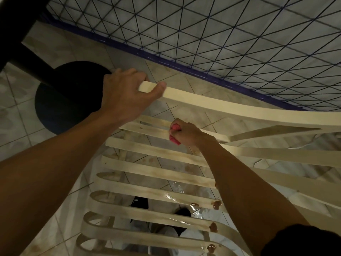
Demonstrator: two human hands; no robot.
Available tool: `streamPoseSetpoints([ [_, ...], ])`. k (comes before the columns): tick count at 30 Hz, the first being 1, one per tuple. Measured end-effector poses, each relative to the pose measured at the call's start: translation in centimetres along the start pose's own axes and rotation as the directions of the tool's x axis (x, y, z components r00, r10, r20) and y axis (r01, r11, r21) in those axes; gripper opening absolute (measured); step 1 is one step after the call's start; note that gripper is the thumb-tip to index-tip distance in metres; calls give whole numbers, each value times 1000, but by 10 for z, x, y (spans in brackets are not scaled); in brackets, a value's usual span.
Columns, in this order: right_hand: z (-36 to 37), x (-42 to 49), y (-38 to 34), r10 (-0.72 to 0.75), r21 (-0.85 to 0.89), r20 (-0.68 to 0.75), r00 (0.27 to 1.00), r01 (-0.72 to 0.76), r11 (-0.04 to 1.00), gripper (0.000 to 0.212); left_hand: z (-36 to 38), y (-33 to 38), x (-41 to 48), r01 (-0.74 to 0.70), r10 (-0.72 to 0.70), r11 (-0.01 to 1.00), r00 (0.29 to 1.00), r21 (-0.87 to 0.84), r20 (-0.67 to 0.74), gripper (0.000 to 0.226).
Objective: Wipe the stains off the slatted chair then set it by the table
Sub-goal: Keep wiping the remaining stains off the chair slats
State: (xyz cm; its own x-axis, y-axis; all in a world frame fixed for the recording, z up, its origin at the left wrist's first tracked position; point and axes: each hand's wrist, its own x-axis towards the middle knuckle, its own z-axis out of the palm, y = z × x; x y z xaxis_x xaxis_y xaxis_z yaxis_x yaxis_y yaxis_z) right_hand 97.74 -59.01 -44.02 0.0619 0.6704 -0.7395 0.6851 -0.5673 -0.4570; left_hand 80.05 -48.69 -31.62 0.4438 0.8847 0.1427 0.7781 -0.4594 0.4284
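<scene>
The cream slatted chair (156,172), on the tiled floor (22,126) near a black pedestal base (64,100), appears light, rigid and wet-slick; left hand (127,95) grips its rail (212,106), the soundest hold, while right hand (186,133) clenches a red cloth (174,140) against a slat.

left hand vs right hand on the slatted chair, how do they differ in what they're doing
The left hand grips the end of the chair's outer bar; the right hand is lower, among the slats. The left hand holds no cloth; the right hand is curled round a red cloth held against a slat. Both have curled fingers, and both touch the cream slatted chair.
</scene>
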Motion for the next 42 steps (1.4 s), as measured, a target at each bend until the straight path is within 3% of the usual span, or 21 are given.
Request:
streamPoseSetpoints([
  [6, 22, -6, -43, -30, -8, -117, 993, 29, 1000, 8, -2, 0, 0, 3, -3, 1000, 1000, -8, 3, 54],
  [11, 29, -27, -20, -135, -61, -287, 948, 123, 991, 23, -3, 1, -2, 5, -4, 1000, 1000, -17, 8, 53],
  [16, 18, -36, 5, -77, -92, -315, 946, 51, 995, 25, -3, 1, -1, 3, -3, 1000, 1000, -21, 1, 48],
  [22, 26, -27, -29, 45, -100, -323, 945, -81, 992, 21, -2, 1, 0, -3, 3, 1000, 1000, -10, 3, 50],
  [26, 42, -20, -64, 21, -144, -339, 941, -74, 987, 28, -1, 0, 0, -8, 8, 999, 1000, -32, -7, 50],
  [29, 55, -21, -69, -71, -156, -386, 920, 10, 988, 31, -2, -1, -1, -10, 10, 999, 1000, -30, -5, 51],
  [34, 52, -32, -30, -169, -221, -442, 881, 76, 972, 32, -3, -2, -2, -16, 15, 999, 1000, -51, -14, 50],
  [42, 13, -61, 61, 16, -273, -397, 918, -134, 953, 35, 0, -3, -2, -23, 21, 999, 999, -46, -34, 50],
])
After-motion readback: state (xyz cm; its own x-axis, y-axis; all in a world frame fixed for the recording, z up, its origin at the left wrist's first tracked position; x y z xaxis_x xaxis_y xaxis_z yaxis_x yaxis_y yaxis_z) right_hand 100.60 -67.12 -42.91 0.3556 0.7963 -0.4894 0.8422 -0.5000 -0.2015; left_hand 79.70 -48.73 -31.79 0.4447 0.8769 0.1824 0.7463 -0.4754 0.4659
